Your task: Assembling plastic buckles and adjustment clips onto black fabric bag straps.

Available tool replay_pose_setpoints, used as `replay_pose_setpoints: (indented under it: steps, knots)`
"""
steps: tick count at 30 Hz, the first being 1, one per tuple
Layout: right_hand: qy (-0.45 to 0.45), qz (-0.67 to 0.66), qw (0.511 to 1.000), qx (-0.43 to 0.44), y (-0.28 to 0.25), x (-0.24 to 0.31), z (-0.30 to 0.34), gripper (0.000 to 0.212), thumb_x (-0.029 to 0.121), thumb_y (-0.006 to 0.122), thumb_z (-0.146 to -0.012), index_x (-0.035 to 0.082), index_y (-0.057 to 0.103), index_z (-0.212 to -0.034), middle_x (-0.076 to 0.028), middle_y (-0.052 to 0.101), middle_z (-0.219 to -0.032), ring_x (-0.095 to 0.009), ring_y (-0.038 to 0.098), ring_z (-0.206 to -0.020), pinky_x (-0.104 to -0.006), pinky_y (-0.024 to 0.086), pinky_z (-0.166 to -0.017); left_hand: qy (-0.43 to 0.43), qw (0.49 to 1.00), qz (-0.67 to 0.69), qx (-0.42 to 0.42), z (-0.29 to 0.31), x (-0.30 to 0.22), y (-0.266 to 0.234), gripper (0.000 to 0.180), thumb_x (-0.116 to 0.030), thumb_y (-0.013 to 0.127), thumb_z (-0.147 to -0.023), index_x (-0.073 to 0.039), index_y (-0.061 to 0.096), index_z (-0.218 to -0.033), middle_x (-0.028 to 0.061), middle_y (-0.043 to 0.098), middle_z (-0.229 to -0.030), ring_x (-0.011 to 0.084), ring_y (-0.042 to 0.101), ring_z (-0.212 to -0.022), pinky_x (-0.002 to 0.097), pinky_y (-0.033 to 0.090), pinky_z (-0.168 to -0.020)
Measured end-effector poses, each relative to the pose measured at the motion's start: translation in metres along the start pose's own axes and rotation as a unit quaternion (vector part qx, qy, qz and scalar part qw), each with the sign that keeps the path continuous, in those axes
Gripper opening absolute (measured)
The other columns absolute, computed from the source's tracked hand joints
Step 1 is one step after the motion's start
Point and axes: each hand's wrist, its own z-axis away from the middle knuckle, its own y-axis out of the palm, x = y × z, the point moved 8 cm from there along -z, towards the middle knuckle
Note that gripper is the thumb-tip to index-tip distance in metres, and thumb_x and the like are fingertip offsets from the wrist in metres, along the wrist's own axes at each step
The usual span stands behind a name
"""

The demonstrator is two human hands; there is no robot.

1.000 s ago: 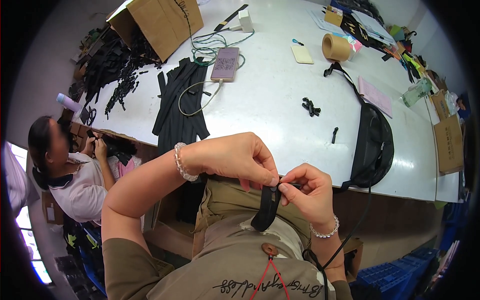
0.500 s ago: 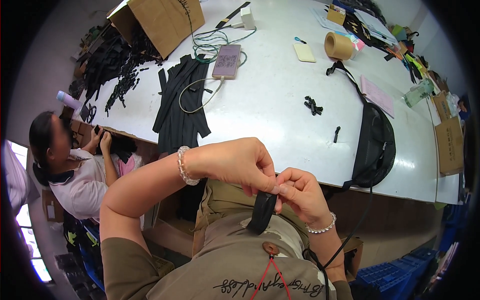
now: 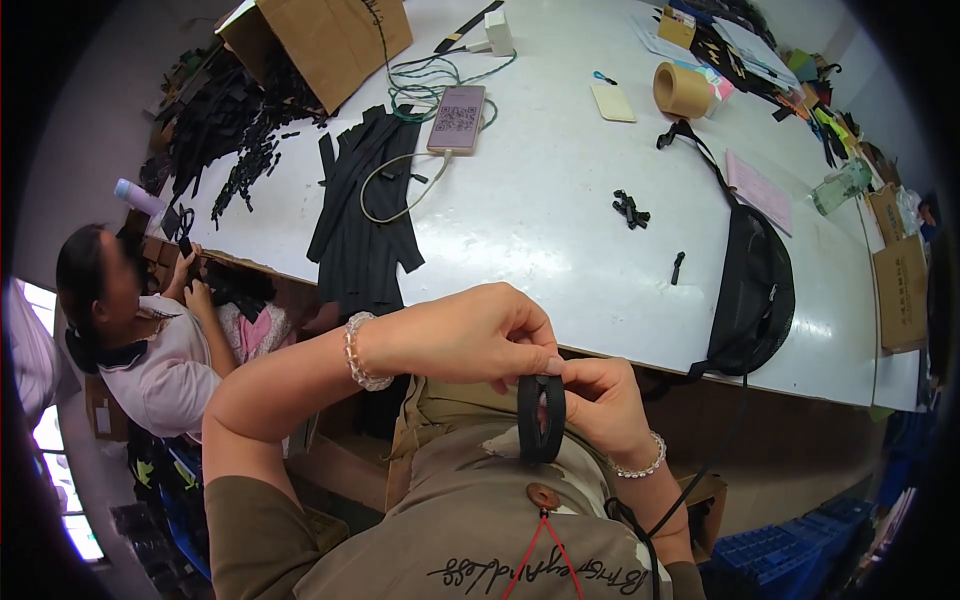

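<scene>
In front of my lap, a short black zipper strip (image 3: pixel 541 440) hangs in a loop, its two edges parted in the middle. At its top end my left hand (image 3: pixel 500 335) pinches it between thumb and fingers. My right hand (image 3: pixel 608 402) is closed on the same end, thumb against forefinger, the two hands' fingertips nearly touching. Whatever small part lies between the fingertips is hidden. Beyond my left wrist, many flat black zipper strips (image 3: pixel 365 200) lie in a stack on the white table (image 3: pixel 520 240). A small cluster of black zipper pulls (image 3: pixel 630 209) and a single pull (image 3: pixel 678 268) lie farther right.
A phone (image 3: pixel 458 120) on a charging cable lies past the strips. A black mesh bag (image 3: pixel 752 285) sits at the right, near a tape roll (image 3: pixel 682 90) and a pink pad (image 3: pixel 758 190). A cardboard box (image 3: pixel 335 50) stands far left; a co-worker (image 3: pixel 150 350) sits at left.
The zipper strip has turned, so its parted middle faces me. My right hand has shifted slightly down. At left, the co-worker's hands have moved with a dark item.
</scene>
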Motion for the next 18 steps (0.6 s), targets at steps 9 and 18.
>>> replay_pose_setpoints:
  steps: [9, 18]
  knots:
    - [-0.08, 0.057, 0.995, -0.015, 0.004, 0.006, -0.002, 0.007, 0.001, 0.061, -0.085, -0.004, 0.063, -0.09, 0.0, 0.058, -0.078, -0.003, 0.051, -0.071, -0.0177, 0.041, -0.061, -0.01, 0.997, 0.075, 0.012, 0.002, 0.014, 0.005, 0.023, -0.022, 0.058, -0.091, 0.001, 0.06, -0.089, -0.0015, 0.058, -0.075, 0.0026, 0.054, -0.063, 0.0176, 0.047, -0.057]
    - [-0.04, 0.092, 0.994, -0.034, -0.002, -0.004, -0.001, 0.006, 0.002, 0.064, -0.082, -0.004, 0.065, -0.082, 0.0, 0.06, -0.071, -0.002, 0.052, -0.065, -0.0176, 0.042, -0.056, -0.035, 0.996, 0.072, 0.041, 0.004, 0.015, 0.008, 0.023, -0.022, 0.061, -0.09, 0.0, 0.061, -0.085, -0.0001, 0.061, -0.07, 0.0027, 0.055, -0.061, 0.0175, 0.047, -0.055]
